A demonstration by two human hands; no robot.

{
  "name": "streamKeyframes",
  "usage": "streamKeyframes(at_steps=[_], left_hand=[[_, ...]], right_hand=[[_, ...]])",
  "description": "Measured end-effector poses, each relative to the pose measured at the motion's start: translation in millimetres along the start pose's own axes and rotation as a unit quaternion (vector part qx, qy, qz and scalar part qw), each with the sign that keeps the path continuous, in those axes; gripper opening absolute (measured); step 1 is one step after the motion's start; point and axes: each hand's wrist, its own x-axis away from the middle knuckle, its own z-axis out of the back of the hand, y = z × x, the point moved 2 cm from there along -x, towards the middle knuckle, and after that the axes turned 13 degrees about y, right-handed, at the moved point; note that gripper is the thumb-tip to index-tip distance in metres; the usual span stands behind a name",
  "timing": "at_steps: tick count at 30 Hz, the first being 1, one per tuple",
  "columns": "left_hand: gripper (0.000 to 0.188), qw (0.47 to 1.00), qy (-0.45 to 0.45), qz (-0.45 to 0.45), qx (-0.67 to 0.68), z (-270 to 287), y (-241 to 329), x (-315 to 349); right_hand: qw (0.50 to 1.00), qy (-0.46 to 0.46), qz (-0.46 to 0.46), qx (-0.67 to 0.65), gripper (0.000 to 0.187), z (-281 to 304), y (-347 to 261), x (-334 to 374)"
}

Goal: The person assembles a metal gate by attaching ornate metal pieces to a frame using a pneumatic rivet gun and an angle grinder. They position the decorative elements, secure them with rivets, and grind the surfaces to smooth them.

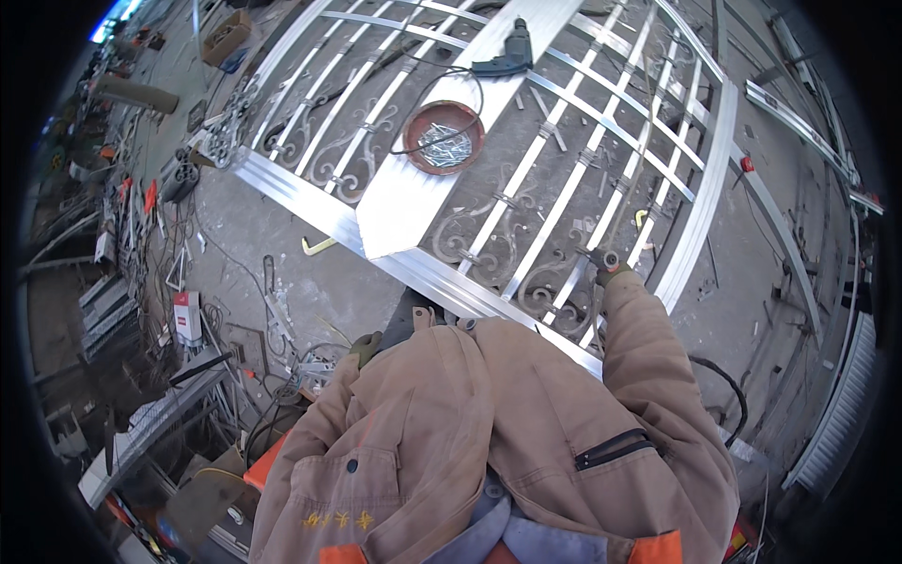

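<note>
My right hand point(615, 274), in a greenish glove, is closed round a dark tool with a round metal end point(610, 258); its kind I cannot make out. It is held over the lower right part of a silver metal gate point(564, 179) with bars and scrolls. My left hand point(365, 349), also gloved, is beside my leg at the gate's near edge, its fingers mostly hidden. Across the gate lies a broad shiny panel point(399, 211). On this panel rest a reddish bowl point(413, 124) of silver fasteners point(445, 146) and a dark corded power drill point(512, 58).
A yellow hooked piece point(317, 247) lies on the floor left of the panel's end. Metal offcuts, cables and a red-and-white box point(187, 318) crowd the left side. Long metal profiles point(785, 244) lie along the right. A cardboard box point(226, 38) stands far left.
</note>
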Motion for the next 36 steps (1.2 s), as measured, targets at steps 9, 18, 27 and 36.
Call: streamKeyframes(at_steps=[9,18,27,36], left_hand=[[0.084,0.997,-0.026,0.036,0.065,27,13,38],[0.081,0.992,-0.011,0.055,0.113,40,-68,-4],[0.083,0.999,0.023,0.003,0.041,107,-191,-65],[0.078,0.982,0.026,0.066,0.176,253,-291,-49]], right_hand=[[0.986,0.076,0.015,-0.151,0.060,-56,43,-7],[0.967,0.164,0.069,-0.182,0.067,-31,5,70],[0.949,0.267,0.164,-0.015,0.078,-8,-231,251],[0.972,0.202,0.082,0.085,0.069,-24,-529,312]])
